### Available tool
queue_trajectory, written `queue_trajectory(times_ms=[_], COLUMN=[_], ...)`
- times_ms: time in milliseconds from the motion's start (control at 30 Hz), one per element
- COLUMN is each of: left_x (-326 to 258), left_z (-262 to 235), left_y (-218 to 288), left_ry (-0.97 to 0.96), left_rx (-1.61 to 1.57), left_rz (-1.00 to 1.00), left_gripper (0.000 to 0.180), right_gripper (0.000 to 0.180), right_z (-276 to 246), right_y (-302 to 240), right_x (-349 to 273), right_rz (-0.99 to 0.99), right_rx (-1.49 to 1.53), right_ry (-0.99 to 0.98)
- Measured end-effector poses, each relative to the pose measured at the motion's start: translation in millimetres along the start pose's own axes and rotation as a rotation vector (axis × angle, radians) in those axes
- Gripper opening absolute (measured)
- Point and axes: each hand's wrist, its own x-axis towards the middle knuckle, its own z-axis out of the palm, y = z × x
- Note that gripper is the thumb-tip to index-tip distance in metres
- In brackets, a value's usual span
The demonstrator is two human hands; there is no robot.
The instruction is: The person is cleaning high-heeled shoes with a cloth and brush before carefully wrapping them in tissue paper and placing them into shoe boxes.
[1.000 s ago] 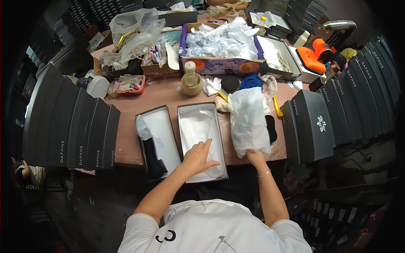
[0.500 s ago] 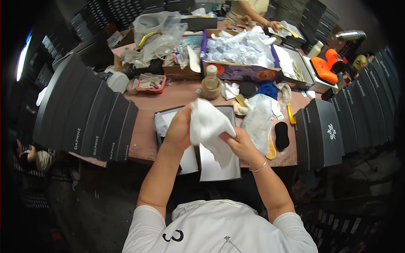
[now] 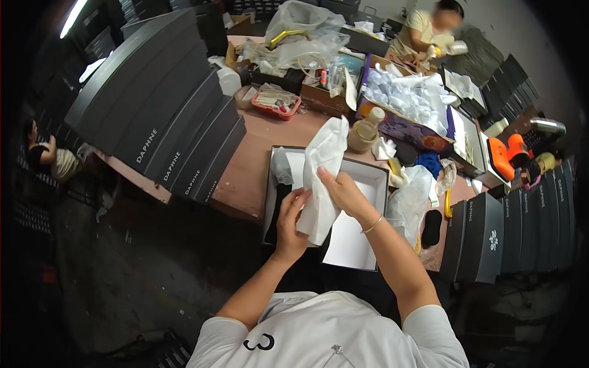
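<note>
Tabletop [image 3: 257, 156] edge running just below an open shoe box [image 3: 362, 245], bare floor [image 3: 135, 276] beyond it on the left with plenty of room. Both hands raised over the box: left hand [image 3: 289, 226] gripping the lower edge of a sheet of white tissue paper [image 3: 322, 178], right hand [image 3: 343, 190] pinching its right side, hands close together but apart, paper hanging upright above the box's white, mostly bare inside. Second box half [image 3: 279, 184] lying just left, with a dark shoe and crumpled paper inside. Stacked dark grey boxes [image 3: 165, 116] fencing the left side, more grey boxes [image 3: 491, 239] crowding the right corner. Clear plastic bag [image 3: 408, 202] touching the open box on the right, tape roll [image 3: 365, 132] standing just behind it. Purple carton [image 3: 411, 107] farther back, heaped with wadded white paper; small red basket [image 3: 276, 101] nearby with small items. Another person [image 3: 426, 30] seated at the far end.
</note>
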Motion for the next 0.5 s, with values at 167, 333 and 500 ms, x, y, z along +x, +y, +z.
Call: queue_trajectory(times_ms=[167,333,500], left_x=[5,8,-4], left_z=[-3,3,-7], left_y=[11,14,-20], left_ry=[0.068,-0.048,0.017], left_rx=[-0.456,0.128,-0.020], left_rz=[-0.271,-0.113,-0.332], left_gripper=[0.076,0.082,0.055], right_gripper=[0.063,0.043,0.061], right_z=[30,42,34], right_y=[36,46,20], right_x=[35,38,23], right_rz=[-0.142,-0.199,0.012], right_rx=[-0.241,-0.425,-0.247], right_ry=[-0.061,-0.133,-0.080])
